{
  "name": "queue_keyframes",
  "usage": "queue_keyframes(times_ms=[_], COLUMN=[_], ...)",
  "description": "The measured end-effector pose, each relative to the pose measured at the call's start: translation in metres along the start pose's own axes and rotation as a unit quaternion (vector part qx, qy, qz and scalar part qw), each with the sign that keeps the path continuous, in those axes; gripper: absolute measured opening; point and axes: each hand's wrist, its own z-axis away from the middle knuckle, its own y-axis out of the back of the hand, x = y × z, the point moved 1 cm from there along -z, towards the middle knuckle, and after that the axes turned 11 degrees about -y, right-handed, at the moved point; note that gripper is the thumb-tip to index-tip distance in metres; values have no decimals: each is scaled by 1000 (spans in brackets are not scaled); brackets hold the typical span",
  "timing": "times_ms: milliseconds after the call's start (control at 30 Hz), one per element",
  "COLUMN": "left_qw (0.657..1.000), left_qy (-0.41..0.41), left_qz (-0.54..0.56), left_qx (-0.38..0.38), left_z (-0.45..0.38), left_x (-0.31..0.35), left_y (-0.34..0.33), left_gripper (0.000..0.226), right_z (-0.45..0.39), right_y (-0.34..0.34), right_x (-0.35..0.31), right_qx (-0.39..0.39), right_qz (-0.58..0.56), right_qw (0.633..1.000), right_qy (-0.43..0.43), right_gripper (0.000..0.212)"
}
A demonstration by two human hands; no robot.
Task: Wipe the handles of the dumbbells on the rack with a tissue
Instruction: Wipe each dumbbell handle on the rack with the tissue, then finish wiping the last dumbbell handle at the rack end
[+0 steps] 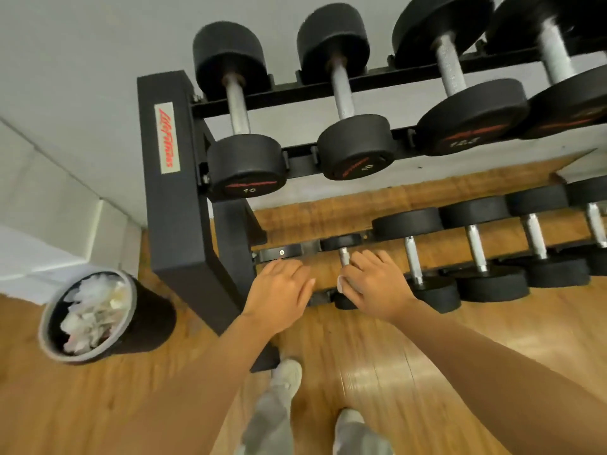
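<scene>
Right hand (371, 284), fingers curled, holds white tissue (341, 284) against the small black dumbbell's steel handle (344, 254) on the black steel rack's (177, 205) lower tier; the handle's long axis runs away from the viewer. Left hand (279, 290) rests beside it, fingers relaxed. Leftward stands a round bin (154, 316); farther up, ten-marked black dumbbells (243, 103).

Even indoor light, floor (377, 372) glare, soft blur, wide-angle edge bending.
</scene>
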Motion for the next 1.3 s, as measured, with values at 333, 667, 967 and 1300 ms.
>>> queue_keyframes(times_ms=[333, 667, 967, 1300], left_qw=[993, 967, 947, 925], left_qy=[61, 133, 205, 304], left_qz=[-67, -148, -183, -179], left_qx=[70, 159, 165, 141], left_z=[66, 168, 300, 431], left_x=[46, 5, -99, -203], left_y=[103, 151, 194, 215], left_gripper=[33, 29, 30, 34], right_z=[-20, -68, -134, -190], right_y=[89, 78, 31, -42], right_x=[-68, -212, -384, -547], right_qx=[-21, -37, -19, -71], right_qz=[-3, -36, -88, -136], right_qw=[990, 959, 924, 912], right_qy=[141, 277, 371, 382], right_gripper=[32, 34, 30, 15])
